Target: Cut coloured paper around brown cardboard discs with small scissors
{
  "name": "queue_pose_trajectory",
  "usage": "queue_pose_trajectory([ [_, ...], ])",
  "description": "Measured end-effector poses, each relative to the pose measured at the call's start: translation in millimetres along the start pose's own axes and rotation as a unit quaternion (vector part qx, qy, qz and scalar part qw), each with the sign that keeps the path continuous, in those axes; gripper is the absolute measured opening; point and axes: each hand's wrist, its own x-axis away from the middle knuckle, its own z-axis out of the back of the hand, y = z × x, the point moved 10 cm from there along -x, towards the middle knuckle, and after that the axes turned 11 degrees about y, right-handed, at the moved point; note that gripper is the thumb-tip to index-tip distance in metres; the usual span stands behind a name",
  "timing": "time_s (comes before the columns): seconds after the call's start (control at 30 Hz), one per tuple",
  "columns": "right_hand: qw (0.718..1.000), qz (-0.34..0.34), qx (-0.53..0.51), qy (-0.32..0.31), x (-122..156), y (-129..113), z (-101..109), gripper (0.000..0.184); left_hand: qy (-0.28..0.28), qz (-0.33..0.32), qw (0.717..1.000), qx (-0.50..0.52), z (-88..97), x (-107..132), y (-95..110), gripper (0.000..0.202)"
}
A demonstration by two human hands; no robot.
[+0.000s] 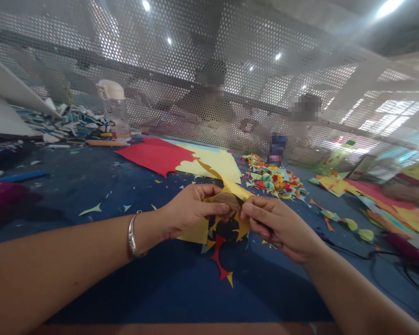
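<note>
My left hand [192, 207] is closed on a sheet of yellow paper [229, 186], its thumb pressing a round brown disc [227, 204] against it. The paper is curled, and its far end sticks up away from me. My right hand [270, 221] pinches the paper's right edge between thumb and fingers. A thin dark sliver shows by those fingertips; what it is I cannot tell. Below the hands lie cut yellow scraps, a red paper scrap [219, 260] and a small yellow scrap [230, 279] on the dark blue table [153, 284].
Red paper [157, 156] and pale yellow paper [212, 165] lie ahead. Behind them are a pile of coloured paper bits [277, 179] and a perforated metal screen [160, 70]. A bottle [116, 111] stands left; black cables [356, 255] and another person's hand [410, 195] are right.
</note>
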Motion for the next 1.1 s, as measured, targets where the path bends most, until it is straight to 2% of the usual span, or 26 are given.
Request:
queue_pose_trajectory([
  [0.2, 1.0, 0.007, 0.014, 0.016, 0.6, -1.3, 2.6, 0.04, 0.029, 0.007, 0.999, 0.023, 3.2, 1.1, -1.8, 0.03],
  [0.37, 0.999, 0.021, 0.023, 0.016, 0.5, -3.7, 0.9, 0.039, 0.016, 0.01, 1.0, 0.012, 0.2, 3.0, -1.6, 0.028],
  [0.53, 0.998, 0.044, 0.045, 0.007, 1.7, -8.8, 0.8, 0.038, 0.02, 0.04, 0.999, -0.015, -0.7, 3.9, -2.5, 0.026],
  [0.77, 0.995, 0.076, 0.065, 0.009, 2.4, -12.9, 4.2, 0.039, 0.006, 0.032, 0.998, -0.06, -3.8, 3.8, 1.8, 0.023],
  [1.1, 0.997, 0.061, 0.051, 0.005, 4.0, -12.7, 2.7, 0.039, 0.017, 0.03, 0.998, -0.045, -3.6, 5.0, -0.2, 0.023],
])
